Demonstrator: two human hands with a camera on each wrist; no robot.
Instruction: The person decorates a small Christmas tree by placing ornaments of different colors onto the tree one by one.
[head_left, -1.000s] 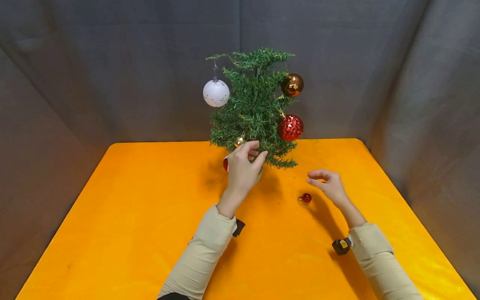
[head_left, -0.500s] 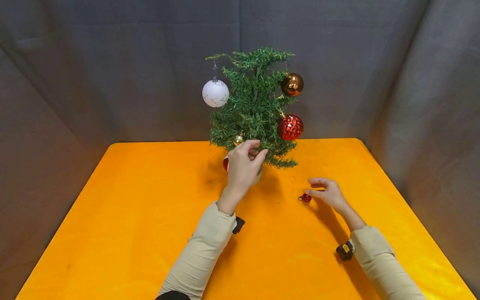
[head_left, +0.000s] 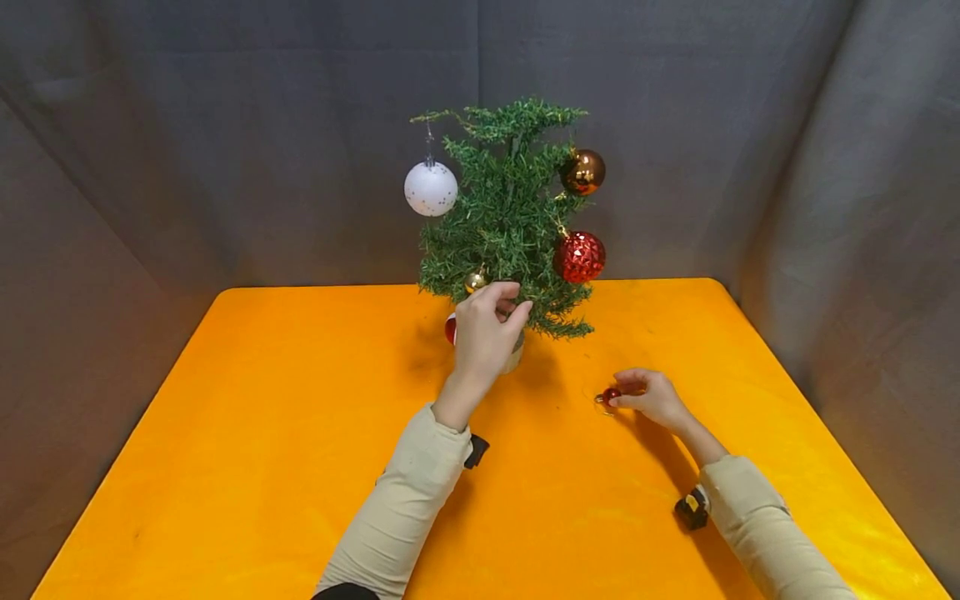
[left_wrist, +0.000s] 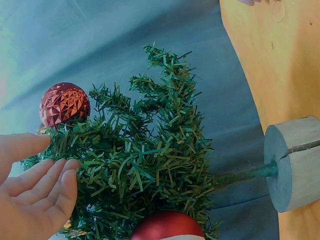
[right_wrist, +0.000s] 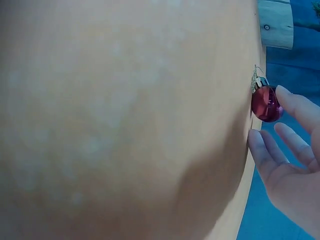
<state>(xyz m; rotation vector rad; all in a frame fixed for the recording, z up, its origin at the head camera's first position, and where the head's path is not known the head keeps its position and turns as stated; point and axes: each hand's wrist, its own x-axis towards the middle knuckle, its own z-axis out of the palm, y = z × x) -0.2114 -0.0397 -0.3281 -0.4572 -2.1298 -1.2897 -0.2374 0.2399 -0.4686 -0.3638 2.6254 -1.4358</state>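
Note:
A small artificial Christmas tree stands on the table, its wooden base visible in the left wrist view. My left hand is at its lower front branches, thumb apart from loosely bent fingers, gripping nothing visible. On the table to the right lies a small shiny red bauble with a gold cap and thread loop. My right hand is around it: the thumb appears to touch the ball, while the other fingers sit just beside it with a slight gap in the right wrist view.
White, brown, faceted red and small gold baubles hang on the tree. A red-and-white ornament is low on its left side. Grey curtains enclose the orange table.
My right hand has come down from above the small red bauble to the table, its thumb now against the ball. My left hand has hardly moved.

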